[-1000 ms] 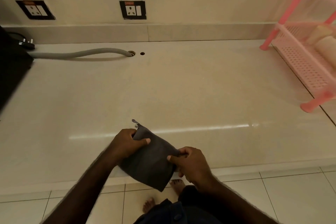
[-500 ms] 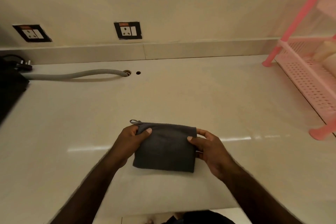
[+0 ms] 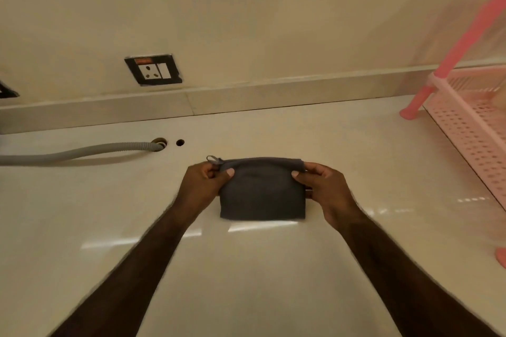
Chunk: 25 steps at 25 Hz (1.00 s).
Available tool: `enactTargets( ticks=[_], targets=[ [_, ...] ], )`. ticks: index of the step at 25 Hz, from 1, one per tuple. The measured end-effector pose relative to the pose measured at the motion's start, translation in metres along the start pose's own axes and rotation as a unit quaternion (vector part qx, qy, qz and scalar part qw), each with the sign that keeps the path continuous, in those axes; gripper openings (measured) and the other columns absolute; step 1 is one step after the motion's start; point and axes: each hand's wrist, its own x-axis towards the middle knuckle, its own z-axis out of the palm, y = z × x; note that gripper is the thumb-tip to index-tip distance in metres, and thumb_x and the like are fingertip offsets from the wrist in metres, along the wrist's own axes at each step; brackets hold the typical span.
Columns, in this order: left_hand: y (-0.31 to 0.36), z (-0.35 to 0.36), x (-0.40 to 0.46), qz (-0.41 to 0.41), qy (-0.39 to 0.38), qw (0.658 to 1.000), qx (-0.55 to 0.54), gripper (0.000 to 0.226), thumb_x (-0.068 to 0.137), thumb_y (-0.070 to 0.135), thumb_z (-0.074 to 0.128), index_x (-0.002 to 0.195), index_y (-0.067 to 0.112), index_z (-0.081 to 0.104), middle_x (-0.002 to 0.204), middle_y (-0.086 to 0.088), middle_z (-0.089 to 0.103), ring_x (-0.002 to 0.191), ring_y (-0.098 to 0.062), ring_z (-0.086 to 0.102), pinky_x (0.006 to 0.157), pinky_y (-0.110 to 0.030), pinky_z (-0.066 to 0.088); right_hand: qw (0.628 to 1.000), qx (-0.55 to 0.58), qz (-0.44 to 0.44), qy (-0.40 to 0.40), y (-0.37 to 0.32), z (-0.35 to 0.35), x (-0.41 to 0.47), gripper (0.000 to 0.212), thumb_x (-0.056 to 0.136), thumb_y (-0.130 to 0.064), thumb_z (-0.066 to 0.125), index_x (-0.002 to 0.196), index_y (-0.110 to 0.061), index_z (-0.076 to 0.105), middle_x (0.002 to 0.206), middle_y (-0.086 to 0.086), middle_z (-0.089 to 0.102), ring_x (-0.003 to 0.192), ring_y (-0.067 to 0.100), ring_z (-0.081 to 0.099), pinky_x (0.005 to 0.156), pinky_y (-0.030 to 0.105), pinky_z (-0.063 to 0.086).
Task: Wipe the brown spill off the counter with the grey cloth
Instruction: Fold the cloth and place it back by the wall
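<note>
A folded grey cloth (image 3: pixel 262 191) with a small hanging loop at its far left corner is held over the middle of the cream counter (image 3: pixel 109 213). My left hand (image 3: pixel 204 183) pinches its far left corner and my right hand (image 3: pixel 321 186) pinches its far right corner, so the cloth is stretched between them, its near edge low by the surface. No brown spill shows anywhere on the counter in this view.
A grey corrugated hose (image 3: pixel 82 151) runs from the left into a hole in the counter, beside a second small hole (image 3: pixel 180 142). A pink plastic rack (image 3: pixel 471 123) stands at the right. A wall socket (image 3: pixel 153 70) sits above the backsplash.
Both hands have carried the cloth from the counter's near edge out over its middle and spread it flat between them. The camera has tilted up, so the floor has left view.
</note>
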Motion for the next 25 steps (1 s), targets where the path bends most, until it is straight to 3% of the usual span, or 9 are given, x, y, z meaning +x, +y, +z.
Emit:
enactTargets(
  ticks=[4, 8, 10, 14, 17, 21, 25],
  targets=[
    [0.013, 0.01, 0.071, 0.004, 0.008, 1.0, -0.009, 0.031, 0.098, 0.015, 0.07, 0.128, 0.005, 0.067, 0.115, -0.015, 0.076, 0.107, -0.031, 0.073, 0.094, -0.053, 0.061, 0.999, -0.018, -0.032, 0.017, -0.028, 0.008, 0.072, 0.023, 0.097, -0.013, 0.078, 0.12, -0.017, 0.078, 0.106, -0.002, 0.083, 0.102, 0.023, 0.078, 0.07, 0.024, 0.064],
    [0.019, 0.015, 0.134, -0.004, 0.046, 0.999, -0.026, 0.028, 0.096, 0.011, 0.072, 0.123, 0.005, 0.071, 0.108, -0.012, 0.077, 0.103, -0.03, 0.075, 0.095, -0.052, 0.061, 0.994, -0.068, -0.067, 0.044, -0.051, 0.021, 0.14, 0.033, 0.095, -0.015, 0.081, 0.128, -0.01, 0.076, 0.116, 0.003, 0.08, 0.106, 0.024, 0.075, 0.094, 0.039, 0.065],
    [0.022, 0.015, 0.162, -0.004, 0.058, 0.998, -0.028, 0.024, 0.094, 0.01, 0.075, 0.118, 0.006, 0.074, 0.104, -0.012, 0.078, 0.1, -0.03, 0.075, 0.094, -0.052, 0.062, 0.993, -0.083, -0.067, 0.051, -0.058, 0.027, 0.166, 0.035, 0.094, -0.014, 0.082, 0.128, -0.009, 0.077, 0.118, 0.006, 0.08, 0.107, 0.026, 0.075, 0.099, 0.042, 0.063],
    [0.023, 0.02, 0.207, -0.006, 0.092, 0.996, -0.002, 0.016, 0.088, 0.013, 0.082, 0.101, 0.006, 0.078, 0.096, -0.011, 0.078, 0.086, -0.023, 0.071, 0.09, -0.044, 0.062, 0.977, -0.164, -0.097, 0.098, -0.061, 0.036, 0.205, 0.037, 0.091, -0.016, 0.085, 0.126, -0.009, 0.077, 0.122, 0.01, 0.079, 0.106, 0.028, 0.074, 0.1, 0.041, 0.062],
    [0.022, 0.027, 0.227, 0.009, 0.106, 0.994, 0.03, 0.01, 0.086, 0.018, 0.085, 0.091, 0.014, 0.077, 0.083, 0.0, 0.074, 0.08, -0.018, 0.069, 0.084, -0.033, 0.059, 0.968, -0.187, -0.108, 0.131, -0.059, 0.038, 0.221, 0.04, 0.091, -0.02, 0.086, 0.128, -0.011, 0.075, 0.125, 0.009, 0.078, 0.101, 0.021, 0.068, 0.093, 0.032, 0.057],
    [0.025, 0.032, 0.239, 0.017, 0.122, 0.991, 0.06, 0.01, 0.086, 0.022, 0.084, 0.087, 0.015, 0.076, 0.078, 0.006, 0.07, 0.073, -0.011, 0.065, 0.08, -0.028, 0.054, 0.954, -0.221, -0.125, 0.159, -0.06, 0.036, 0.231, 0.042, 0.091, -0.024, 0.087, 0.128, -0.011, 0.073, 0.122, 0.008, 0.079, 0.099, 0.018, 0.068, 0.092, 0.028, 0.053],
    [0.03, 0.035, 0.226, 0.037, 0.181, 0.97, 0.159, 0.018, 0.095, 0.03, 0.073, 0.092, 0.012, 0.077, 0.086, -0.001, 0.074, 0.085, -0.022, 0.069, 0.077, -0.026, 0.05, 0.909, -0.306, -0.225, 0.171, -0.048, 0.042, 0.216, 0.04, 0.099, -0.025, 0.078, 0.135, -0.011, 0.067, 0.134, 0.009, 0.073, 0.123, 0.027, 0.068, 0.11, 0.035, 0.052]
  ],
)
